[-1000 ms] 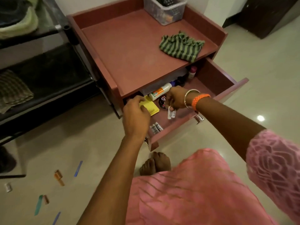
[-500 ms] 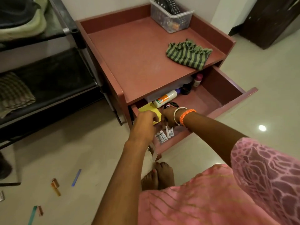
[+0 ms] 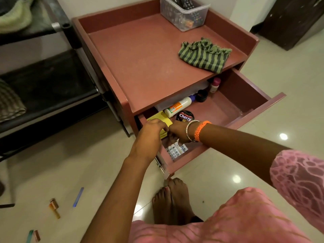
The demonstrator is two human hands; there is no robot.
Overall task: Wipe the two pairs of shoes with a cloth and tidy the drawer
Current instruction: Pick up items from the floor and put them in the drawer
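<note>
Reaching into the open reddish wooden drawer [image 3: 252, 102], I log: left hand [image 3: 150, 135] fingers curled on the yellow paper pad [image 3: 160, 118]; right hand [image 3: 177, 130] fingers hidden, grip undeterminable, above white batteries [image 3: 176, 149].

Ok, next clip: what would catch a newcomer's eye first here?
Both hands meet in the open drawer: the left hand on a yellow pad, the right hand just above a row of white batteries. A Cherry polish tin sits behind them, and a striped green cloth lies on the cabinet top.
</note>
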